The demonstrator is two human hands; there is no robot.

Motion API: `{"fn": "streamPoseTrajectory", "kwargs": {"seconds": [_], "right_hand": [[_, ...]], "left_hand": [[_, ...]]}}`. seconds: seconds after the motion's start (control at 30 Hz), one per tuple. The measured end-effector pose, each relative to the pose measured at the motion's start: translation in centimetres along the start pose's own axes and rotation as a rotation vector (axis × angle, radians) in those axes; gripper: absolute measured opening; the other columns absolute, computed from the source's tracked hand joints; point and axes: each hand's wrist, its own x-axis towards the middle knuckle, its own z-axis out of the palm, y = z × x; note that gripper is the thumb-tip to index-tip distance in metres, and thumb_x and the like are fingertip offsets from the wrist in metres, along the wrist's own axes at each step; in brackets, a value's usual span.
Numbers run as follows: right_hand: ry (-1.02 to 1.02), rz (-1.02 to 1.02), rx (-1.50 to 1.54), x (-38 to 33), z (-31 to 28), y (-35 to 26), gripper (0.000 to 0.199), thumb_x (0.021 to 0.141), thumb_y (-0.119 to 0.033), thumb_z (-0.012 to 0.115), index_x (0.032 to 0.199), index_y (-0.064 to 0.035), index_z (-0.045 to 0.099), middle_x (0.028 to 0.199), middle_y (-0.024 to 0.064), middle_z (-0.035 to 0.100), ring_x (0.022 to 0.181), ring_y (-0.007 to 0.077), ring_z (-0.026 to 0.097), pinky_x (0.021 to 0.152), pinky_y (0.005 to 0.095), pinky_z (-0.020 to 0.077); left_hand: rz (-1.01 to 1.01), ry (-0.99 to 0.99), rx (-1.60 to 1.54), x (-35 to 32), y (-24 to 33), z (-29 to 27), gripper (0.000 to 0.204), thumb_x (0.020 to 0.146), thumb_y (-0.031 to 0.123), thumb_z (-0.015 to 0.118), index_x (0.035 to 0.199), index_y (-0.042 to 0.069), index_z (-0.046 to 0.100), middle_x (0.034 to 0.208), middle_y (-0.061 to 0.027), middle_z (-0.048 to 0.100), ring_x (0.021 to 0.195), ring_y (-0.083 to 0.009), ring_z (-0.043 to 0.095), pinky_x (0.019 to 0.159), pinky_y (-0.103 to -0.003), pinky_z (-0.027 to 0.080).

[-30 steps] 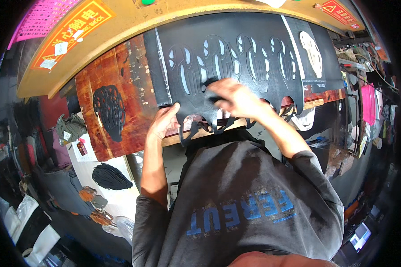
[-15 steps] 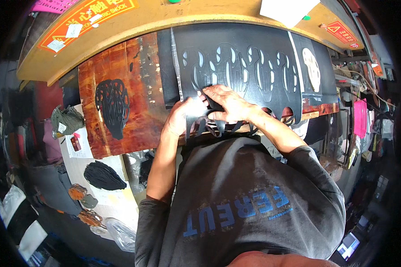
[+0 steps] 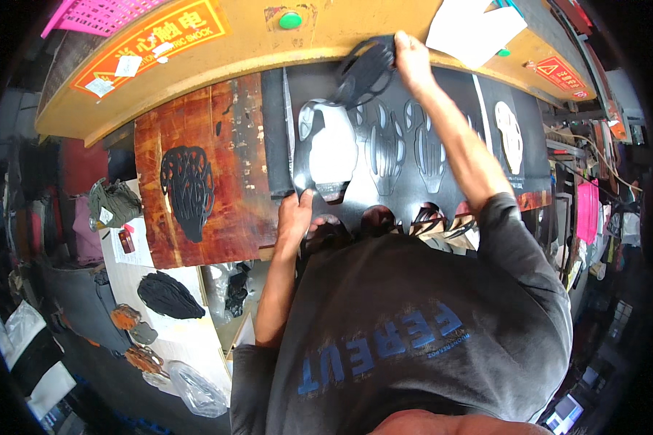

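My right hand (image 3: 411, 61) is raised at the far side, fingers closed on a black cut-out piece (image 3: 364, 71) with slots in it. A white opening (image 3: 334, 145) shows in the black sheet (image 3: 406, 190) below that piece. My left hand (image 3: 295, 217) pinches the sheet's near left strip, thumb on top. Several more slotted outlines, such as the cut shape (image 3: 384, 156), lie in the sheet right of the opening. Large rounded gaps run along its near edge. To the left, a pile of black slotted pieces (image 3: 189, 192) rests on the reddish-brown board (image 3: 247, 210).
A yellow machine beam (image 3: 254, 51) with a green button (image 3: 290, 20) spans the far side. Right of the sheet lies a white template (image 3: 509, 138). On the left side table (image 3: 189, 344) are a black bundle (image 3: 170, 295), a red object (image 3: 126, 241) and a plastic bag (image 3: 196, 388).
My right hand has risen away from me, lifting the slotted piece out of the sheet and uncovering the white opening. My left hand has moved nearer, onto the sheet's near left strip.
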Motion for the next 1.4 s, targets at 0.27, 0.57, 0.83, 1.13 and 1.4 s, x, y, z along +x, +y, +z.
{"fn": "streamPoseTrajectory", "kwargs": {"seconds": [0.27, 0.57, 0.83, 1.13, 1.4], "right_hand": [[-0.553, -0.004, 0.156, -3.3, -1.9, -2.5, 0.041, 0.114, -0.043, 0.056, 0.115, -0.0056, 0.073, 0.095, 0.0025, 0.075, 0.075, 0.0121, 0.066, 0.071, 0.0304, 0.0559], [-0.811, 0.272, 0.339, -13.9, 4.0, 0.3, 0.035, 0.114, -0.035, 0.059, 0.105, -0.0049, 0.074, 0.087, 0.001, 0.074, 0.076, 0.0093, 0.064, 0.069, 0.0256, 0.052], [-0.509, 0.372, 0.225, -10.4, 4.9, 0.9, 0.037, 0.115, -0.036, 0.055, 0.095, -0.0081, 0.07, 0.074, 0.0023, 0.069, 0.057, 0.0107, 0.059, 0.052, 0.0278, 0.0488], [0.269, -0.638, -0.335, 6.3, -9.7, -11.2, 0.047, 0.11, -0.043, 0.057, 0.142, -0.0106, 0.068, 0.143, 0.0236, 0.066, 0.136, 0.0313, 0.06, 0.122, 0.0413, 0.0405], [-0.637, -1.218, -0.67, -10.8, -9.1, -5.0, 0.016, 0.103, -0.025, 0.069, 0.098, -0.01, 0.074, 0.108, 0.0083, 0.076, 0.111, 0.0301, 0.071, 0.096, 0.043, 0.0574]], "left_hand": [[0.769, 0.662, 0.536, -3.6, 3.7, 0.3, 0.03, 0.097, 0.028, 0.078, 0.106, 0.001, 0.071, 0.095, -0.0217, 0.073, 0.088, -0.0414, 0.072, 0.077, -0.049, 0.058], [0.27, -0.011, 0.023, 1.3, 10.4, 5.0, 0.056, 0.106, 0.053, 0.063, 0.099, -0.002, 0.069, 0.074, -0.0084, 0.07, 0.064, -0.0196, 0.071, 0.057, -0.034, 0.056], [0.515, -0.024, 0.034, 1.9, 5.2, 3.3, 0.047, 0.114, 0.039, 0.052, 0.1, -0.004, 0.067, 0.067, -0.013, 0.068, 0.052, -0.0221, 0.068, 0.048, -0.039, 0.054], [0.355, 0.084, 0.134, 2.5, 2.3, 3.0, 0.036, 0.11, 0.031, 0.061, 0.097, -0.001, 0.067, 0.076, -0.019, 0.074, 0.059, -0.0296, 0.074, 0.053, -0.044, 0.058], [0.239, -0.177, 0.19, -3.5, 2.5, 4.2, 0.042, 0.107, 0.033, 0.067, 0.115, -0.007, 0.069, 0.093, -0.0131, 0.079, 0.068, -0.017, 0.078, 0.043, -0.03, 0.051]]}}
